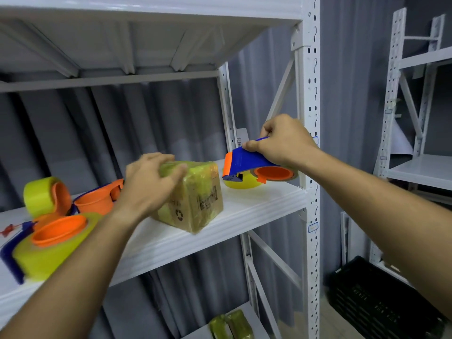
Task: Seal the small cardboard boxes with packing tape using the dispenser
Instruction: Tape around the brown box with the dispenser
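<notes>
Cardboard box [193, 195] first: it sits on the white shelf [256, 204], roughly midway between our two hands, already wrapped in yellowish tape over its top and sides, with a barcode and a recycling mark showing on the faces turned toward us. One corner points at us, so its faces run diagonally to the shelf edge.

Our left hand [149, 179] lies on the box's top left corner, fingers spread and loosely curved over the upper face, steadying it, not pinching it. Our right hand [283, 140] is up and to the right of the box, well clear of it, fingers curled round the blue handle of the tape dispenser [254, 165]. The dispenser's orange and blue nose points left toward the box, and its long axis runs more or less along the shelf; it hovers just above a yellow tape roll [241, 183] lying on the shelf beneath it.

So the box lies to the left of and below the dispenser's cutting end, and the left hand is plainly the nearer one. We judge that the next stroke would bring the nose down leftward onto the upper face while the left hand holds the box in place.

Further left on the same shelf lie spare dispensers [56, 231] with yellow rolls and orange hubs. Lower down, more taped boxes [230, 325] rest on another shelf, and a black crate [381, 302] stands on the floor at right.
</notes>
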### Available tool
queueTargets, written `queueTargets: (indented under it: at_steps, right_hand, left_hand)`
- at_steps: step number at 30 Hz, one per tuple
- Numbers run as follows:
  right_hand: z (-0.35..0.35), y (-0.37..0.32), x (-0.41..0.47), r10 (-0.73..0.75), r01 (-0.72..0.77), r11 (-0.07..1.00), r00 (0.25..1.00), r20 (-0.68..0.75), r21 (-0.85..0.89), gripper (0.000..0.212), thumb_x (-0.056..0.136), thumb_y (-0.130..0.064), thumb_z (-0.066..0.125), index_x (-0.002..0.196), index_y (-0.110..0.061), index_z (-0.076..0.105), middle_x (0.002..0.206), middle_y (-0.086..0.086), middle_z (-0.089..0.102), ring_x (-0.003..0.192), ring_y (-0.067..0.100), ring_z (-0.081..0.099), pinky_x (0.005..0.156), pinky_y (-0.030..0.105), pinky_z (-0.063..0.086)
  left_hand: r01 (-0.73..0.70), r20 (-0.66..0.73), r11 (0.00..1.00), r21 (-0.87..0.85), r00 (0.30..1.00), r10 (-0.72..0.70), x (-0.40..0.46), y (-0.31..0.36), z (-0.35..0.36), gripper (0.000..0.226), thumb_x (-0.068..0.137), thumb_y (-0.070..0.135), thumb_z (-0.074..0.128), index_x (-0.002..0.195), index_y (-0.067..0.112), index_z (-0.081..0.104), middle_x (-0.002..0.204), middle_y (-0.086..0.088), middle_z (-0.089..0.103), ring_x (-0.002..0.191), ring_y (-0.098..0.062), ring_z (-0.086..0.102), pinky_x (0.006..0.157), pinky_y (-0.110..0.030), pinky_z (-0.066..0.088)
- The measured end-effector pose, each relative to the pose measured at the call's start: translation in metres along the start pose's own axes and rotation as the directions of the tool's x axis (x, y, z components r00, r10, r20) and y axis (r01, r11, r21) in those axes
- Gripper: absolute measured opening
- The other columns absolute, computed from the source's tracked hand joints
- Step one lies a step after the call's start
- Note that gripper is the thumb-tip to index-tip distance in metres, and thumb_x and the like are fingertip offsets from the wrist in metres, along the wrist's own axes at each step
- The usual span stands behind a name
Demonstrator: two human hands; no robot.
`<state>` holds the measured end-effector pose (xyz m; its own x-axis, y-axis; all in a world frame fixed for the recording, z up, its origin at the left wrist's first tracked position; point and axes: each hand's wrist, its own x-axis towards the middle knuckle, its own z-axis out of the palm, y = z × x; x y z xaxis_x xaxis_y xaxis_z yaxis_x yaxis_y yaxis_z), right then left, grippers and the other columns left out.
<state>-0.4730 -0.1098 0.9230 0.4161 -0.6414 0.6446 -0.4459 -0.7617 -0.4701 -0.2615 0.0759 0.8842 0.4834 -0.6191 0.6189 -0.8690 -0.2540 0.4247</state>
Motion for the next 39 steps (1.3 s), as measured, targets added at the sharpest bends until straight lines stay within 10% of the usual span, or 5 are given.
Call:
queueTargets:
  at_steps: [12,19,27,32,39]
  right_hand:
    - [0.012,0.002,-0.004,0.016,-0.016,0.999,1.0,-0.001,0.052,0.048,0.075,-0.054,0.078,0.06,-0.014,0.056,0.06,0.0,0.06,0.065,0.017,0.06,0.052,0.029,0.037]
    - [0.017,0.002,-0.004,-0.005,0.006,0.999,1.0,-0.013,0.04,0.045,0.077,-0.053,0.077,0.063,-0.015,0.057,0.062,-0.002,0.062,0.069,0.017,0.062,0.055,0.029,0.04]
    - [0.017,-0.004,-0.021,0.032,-0.031,0.997,0.999,-0.006,0.069,0.046,0.075,-0.053,0.078,0.062,-0.016,0.054,0.062,-0.002,0.06,0.07,0.019,0.061,0.056,0.03,0.041]
    - [0.003,-0.019,-0.038,0.048,-0.047,0.999,0.999,-0.022,0.025,0.048,0.075,-0.053,0.078,0.062,-0.013,0.056,0.061,-0.002,0.059,0.067,0.019,0.06,0.053,0.031,0.042]
    - [-0.013,-0.063,-0.07,0.056,-0.062,0.996,0.995,-0.083,-0.07,0.044,0.074,-0.054,0.076,0.075,-0.011,0.065,0.069,-0.001,0.065,0.072,0.022,0.062,0.051,0.027,0.037]
  left_hand:
    - [-0.186,0.151,0.982,-0.021,0.971,0.187,0.001,-0.005,0.009,0.046,0.092,0.053,0.061,0.132,0.029,0.064,0.127,0.016,0.064,0.123,-0.013,0.055,0.11,-0.044,0.04]
    - [-0.174,0.319,0.942,0.288,0.945,0.077,0.003,-0.007,-0.013,0.09,0.055,0.102,0.041,0.137,0.066,0.036,0.14,0.032,0.034,0.122,-0.016,0.029,0.099,-0.04,0.022]
    - [-0.178,0.44,0.95,0.255,0.897,0.05,0.026,-0.012,-0.038,0.065,0.059,0.065,0.086,0.11,0.044,0.051,0.143,0.023,0.044,0.131,-0.016,0.032,0.111,-0.043,0.028]
    - [-0.126,0.505,0.982,0.142,0.862,0.037,0.018,-0.008,-0.049,0.067,0.058,0.054,0.09,0.101,0.037,0.041,0.098,0.007,0.07,0.086,-0.014,0.069,0.075,-0.046,0.06]
    - [-0.368,0.389,0.88,0.301,0.89,0.239,-0.012,-0.007,-0.069,0.08,0.056,0.049,0.087,0.118,0.049,0.037,0.12,0.011,0.044,0.113,-0.02,0.039,0.092,-0.042,0.027]
